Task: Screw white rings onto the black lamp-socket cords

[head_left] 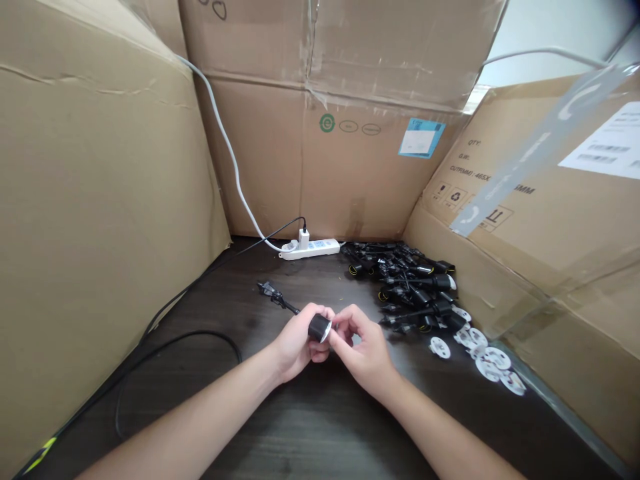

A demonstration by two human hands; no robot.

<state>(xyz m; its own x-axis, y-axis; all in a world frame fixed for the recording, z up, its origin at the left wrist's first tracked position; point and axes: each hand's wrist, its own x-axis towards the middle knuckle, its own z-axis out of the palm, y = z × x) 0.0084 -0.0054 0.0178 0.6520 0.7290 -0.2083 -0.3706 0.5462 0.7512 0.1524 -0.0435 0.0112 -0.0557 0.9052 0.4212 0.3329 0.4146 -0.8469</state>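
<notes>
Near the middle of the table, my left hand (300, 337) is closed round a black cylindrical lamp housing (318, 326), which lies tilted in the fingers. From its back end a short black cord with a connector (273, 292) runs out over the table to the upper left. A white disc (326, 331) sits at the housing's open end, facing right. My right hand (364, 347) is closed in a pinch, thumb and forefinger at the edge of that disc. What lies behind these fingertips is partly hidden.
A heap of similar black housings with cords (415, 287) lies at the back right. Several loose white discs (493, 363) lie in front of it. A white power strip (313, 249) stands at the back. Black cable (195, 333) loops along the left. Cardboard walls (350, 180) enclose three sides.
</notes>
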